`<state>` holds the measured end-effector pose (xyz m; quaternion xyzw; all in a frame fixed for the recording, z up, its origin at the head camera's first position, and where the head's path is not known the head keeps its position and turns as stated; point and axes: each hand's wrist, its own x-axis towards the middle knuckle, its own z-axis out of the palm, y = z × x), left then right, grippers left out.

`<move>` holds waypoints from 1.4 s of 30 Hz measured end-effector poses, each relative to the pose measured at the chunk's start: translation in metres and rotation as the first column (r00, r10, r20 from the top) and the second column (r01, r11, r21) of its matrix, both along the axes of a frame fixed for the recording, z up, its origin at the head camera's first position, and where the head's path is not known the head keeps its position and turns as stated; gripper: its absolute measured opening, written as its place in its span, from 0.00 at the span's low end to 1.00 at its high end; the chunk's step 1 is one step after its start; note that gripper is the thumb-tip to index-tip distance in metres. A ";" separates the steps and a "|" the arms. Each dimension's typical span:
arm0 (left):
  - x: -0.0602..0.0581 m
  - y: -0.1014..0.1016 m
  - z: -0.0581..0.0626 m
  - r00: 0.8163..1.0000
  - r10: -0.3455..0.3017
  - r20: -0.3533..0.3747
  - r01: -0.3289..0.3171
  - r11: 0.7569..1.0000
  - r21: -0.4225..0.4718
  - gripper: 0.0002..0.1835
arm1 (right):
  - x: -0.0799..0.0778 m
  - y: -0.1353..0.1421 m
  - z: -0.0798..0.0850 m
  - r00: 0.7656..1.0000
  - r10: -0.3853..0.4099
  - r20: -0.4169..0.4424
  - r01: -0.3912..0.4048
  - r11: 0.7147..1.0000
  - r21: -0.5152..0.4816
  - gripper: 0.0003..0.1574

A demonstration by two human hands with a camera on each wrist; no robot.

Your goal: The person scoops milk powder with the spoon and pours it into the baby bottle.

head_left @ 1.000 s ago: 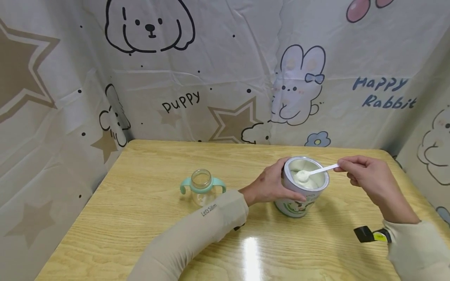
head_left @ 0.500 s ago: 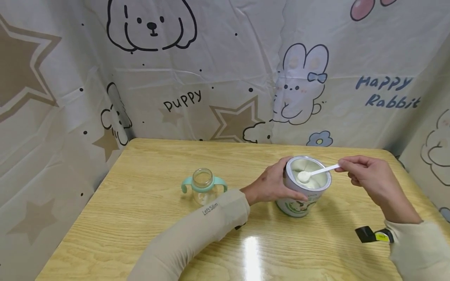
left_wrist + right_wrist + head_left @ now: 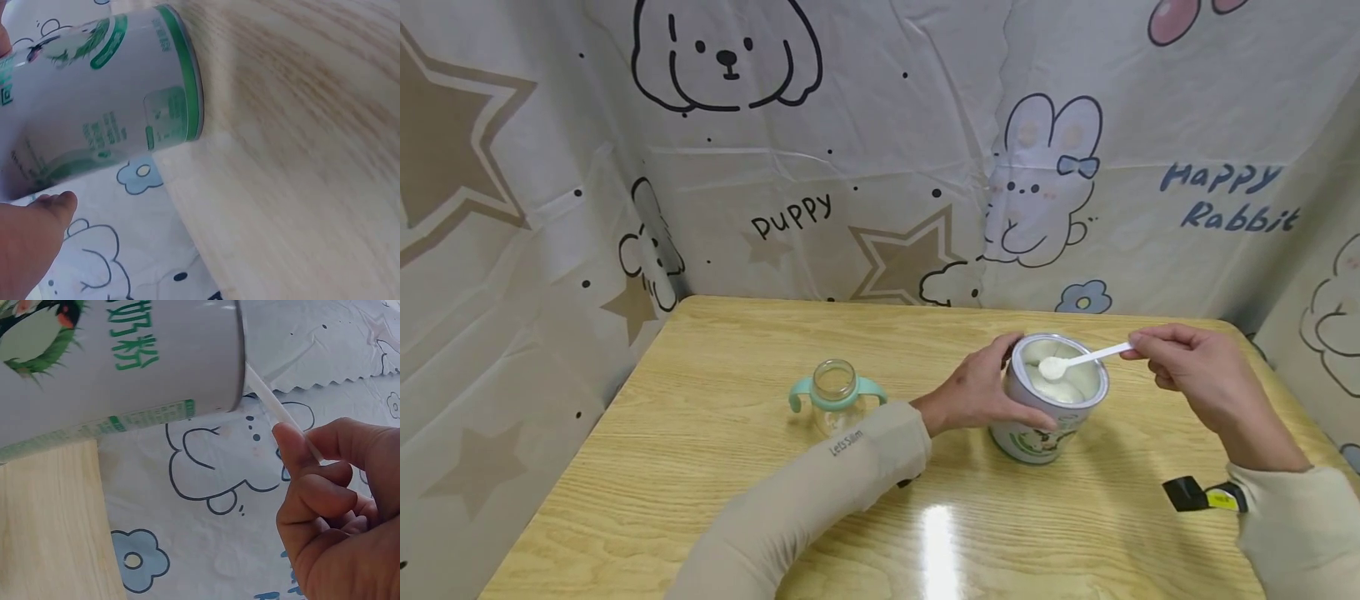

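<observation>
A white milk powder can (image 3: 1051, 427) with green print stands without a lid on the right half of the table, pale powder (image 3: 1058, 392) inside. My left hand (image 3: 973, 390) grips its side, thumb across the front and fingers round the back. Between thumb and forefinger my right hand (image 3: 1198, 379) pinches the end of a white scoop's handle (image 3: 1099, 353). The scoop's bowl (image 3: 1052, 367), heaped with powder, is within the can's mouth, over the powder. In the right wrist view, the can (image 3: 156, 356) hides the bowl, and only the handle (image 3: 275, 403) shows.
An open clear baby bottle (image 3: 835, 382) with mint-green handles stands left of the can, partly behind my left sleeve (image 3: 850, 475). A printed cloth (image 3: 775, 167) hangs behind the wooden table (image 3: 715, 417). A black and yellow wrist strap (image 3: 1206, 496) sits on my right wrist.
My right hand has drawn the scoop slightly up and to the right, its bowl lifting a little off the powder. The left hand keeps its hold on the can.
</observation>
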<state>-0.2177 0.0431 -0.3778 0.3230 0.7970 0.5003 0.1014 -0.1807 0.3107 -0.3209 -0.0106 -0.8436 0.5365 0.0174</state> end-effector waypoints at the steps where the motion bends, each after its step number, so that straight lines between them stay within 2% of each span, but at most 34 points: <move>1: 0.000 -0.002 0.002 1.000 0.006 0.016 -0.006 1.000 0.001 0.56 | 0.000 0.000 0.001 1.000 0.001 -0.008 -0.001 1.000 -0.003 0.13; 6: 0.000 -0.012 0.010 0.994 0.039 0.105 -0.038 0.999 -0.016 0.60 | -0.001 -0.002 0.009 1.000 -0.010 -0.014 0.010 1.000 -0.007 0.14; 17: 0.001 -0.039 0.023 0.981 0.041 0.190 -0.042 0.999 0.002 0.60 | -0.002 -0.004 0.020 1.000 -0.002 -0.005 0.001 0.991 -0.131 0.15; 26: 0.002 -0.061 0.035 0.981 0.054 0.187 -0.057 0.998 0.015 0.60 | -0.005 -0.008 0.026 1.000 -0.005 0.001 0.005 0.991 -0.131 0.09; 30: 0.002 -0.072 0.039 0.981 0.071 0.180 -0.072 0.997 0.000 0.59 | -0.006 -0.011 0.030 1.000 0.003 0.000 -0.003 0.983 -0.181 0.07; 35: 0.002 -0.085 0.044 0.986 0.062 0.152 -0.062 0.998 -0.003 0.58 | -0.006 -0.015 0.032 0.999 0.032 -0.017 -0.036 0.936 -0.351 0.09; 38: 0.002 -0.092 0.046 0.988 0.051 0.144 -0.053 0.999 0.006 0.57 | -0.006 -0.017 0.033 0.999 0.042 -0.025 -0.048 0.908 -0.415 0.10; 42: 0.003 -0.101 0.050 0.987 0.060 0.148 -0.062 0.998 0.007 0.57 | -0.007 -0.020 0.032 0.999 0.042 -0.034 -0.052 0.913 -0.405 0.11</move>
